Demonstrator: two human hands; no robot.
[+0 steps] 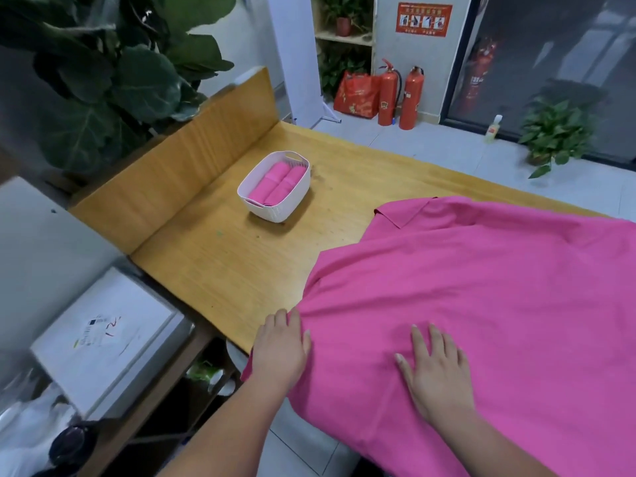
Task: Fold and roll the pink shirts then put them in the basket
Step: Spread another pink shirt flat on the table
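Fingers of right hand (437, 370) spread flat, pressing on the pink shirt (499, 287). Left hand (282, 346) fingers curled, pinching its left edge near the table (206, 263) front edge. Shirt is unfolded, lightly creased, collar at far side, hem overhanging front edge. Farther back, mid-table: white basket (275, 215) holding rolled pink shirts (282, 182).

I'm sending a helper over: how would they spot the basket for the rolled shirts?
On the wooden table, look toward the upright wooden panel at its far left. The white basket stands there, holding pink rolls, unlike the flat pink shirt spread nearby.
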